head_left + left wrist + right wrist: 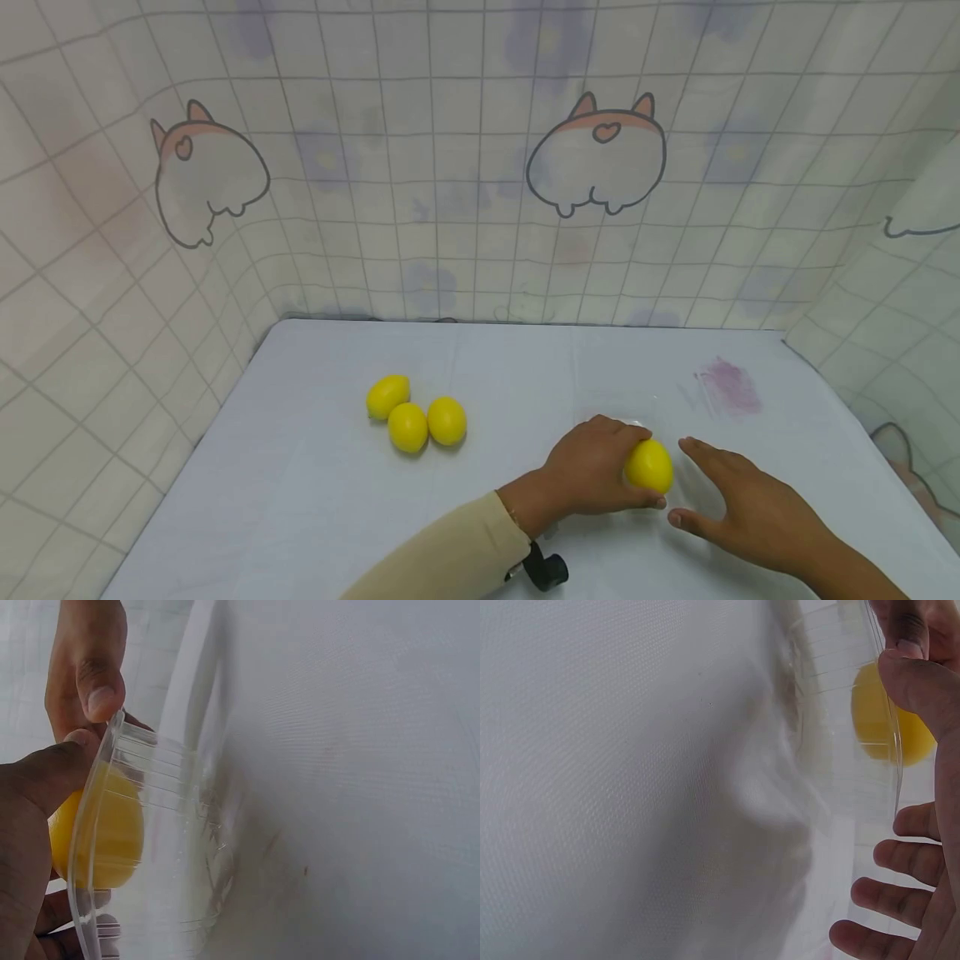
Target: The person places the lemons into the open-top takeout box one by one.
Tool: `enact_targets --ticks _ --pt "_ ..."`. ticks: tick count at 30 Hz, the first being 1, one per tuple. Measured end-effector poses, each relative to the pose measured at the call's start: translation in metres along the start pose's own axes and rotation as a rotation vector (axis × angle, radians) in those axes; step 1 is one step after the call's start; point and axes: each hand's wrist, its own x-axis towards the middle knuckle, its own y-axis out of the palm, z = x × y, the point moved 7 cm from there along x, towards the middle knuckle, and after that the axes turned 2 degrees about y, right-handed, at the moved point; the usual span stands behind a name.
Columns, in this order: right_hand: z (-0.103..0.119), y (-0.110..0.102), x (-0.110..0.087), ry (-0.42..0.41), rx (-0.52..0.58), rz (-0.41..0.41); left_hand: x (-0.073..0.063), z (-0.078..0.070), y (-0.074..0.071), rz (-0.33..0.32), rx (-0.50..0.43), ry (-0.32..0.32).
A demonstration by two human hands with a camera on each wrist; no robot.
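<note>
My left hand holds a yellow lemon, with fingers at its far side and thumb at its near side. In the left wrist view the lemon sits partly below the rim of a clear plastic container, whose wall shows in front of it. Just to the right is my right hand, thumb and fingers spread apart and holding nothing. Its thumb is right at the container's rim in the right wrist view, where its other fingers stay extended beside the container.
Three more lemons lie close together left of centre: a rear one, a front one and a right one. The white table has a pinkish stain at back right. A grid-patterned curtain stands behind and at the sides.
</note>
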Motion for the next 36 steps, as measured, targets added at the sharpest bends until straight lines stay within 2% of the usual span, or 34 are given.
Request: enact_targets --ticks 5,13,19,24,31,36 --pt "0.000 -0.003 0.000 -0.008 0.010 -0.009 0.002 -0.002 0.002 0.017 0.010 -0.006" --pt "-0.005 -0.004 0.006 -0.012 0.008 -0.003 0.012 -0.005 0.007 0.062 0.119 0.023" --pt "-0.004 -0.008 0.008 -0.017 0.011 -0.005 0.015 -0.005 0.004 0.076 0.120 0.038" --pt "-0.003 -0.008 0.009 -0.019 -0.002 0.000 0.015 -0.003 0.001 0.061 0.105 0.032" --pt "-0.001 -0.006 0.007 -0.015 -0.010 -0.004 0.005 0.005 -0.010 0.019 0.034 0.022" --pt "0.001 -0.004 0.006 -0.005 -0.020 -0.002 -0.006 0.012 -0.019 -0.007 -0.001 0.051"
